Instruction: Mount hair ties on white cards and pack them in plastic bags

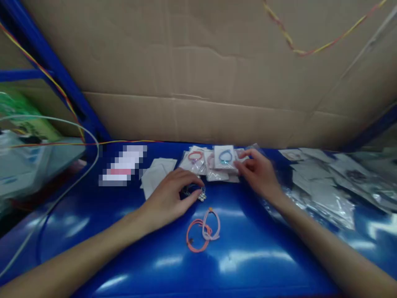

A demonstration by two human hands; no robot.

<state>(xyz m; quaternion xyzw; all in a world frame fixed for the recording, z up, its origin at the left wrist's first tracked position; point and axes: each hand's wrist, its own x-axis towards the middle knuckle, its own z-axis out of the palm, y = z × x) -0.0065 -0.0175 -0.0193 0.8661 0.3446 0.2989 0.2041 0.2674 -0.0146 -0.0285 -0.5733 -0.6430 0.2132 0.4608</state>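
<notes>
My left hand (169, 192) is closed, with thumb and fingers around a dark band with a silver flower charm (202, 196), perhaps a hair tie or bracelet; the fingers partly cover it. My right hand (259, 171) pinches at the right edge of a clear packet (223, 157) with a blue looped band on a white card. This packet lies over a pile of similar packets, one showing an orange-red band (195, 156). Nearer to me, an orange band (198, 236) and a pale pink band (211, 225) lie overlapping on the blue tabletop (248, 248).
White cards (158, 171) lie beside my left hand. More bagged cards (322, 182) are spread at the right. A cardboard wall (201, 74) closes off the back. A pale cable (66, 190) loops along the left, and a twisted red-yellow wire (297, 51) hangs above.
</notes>
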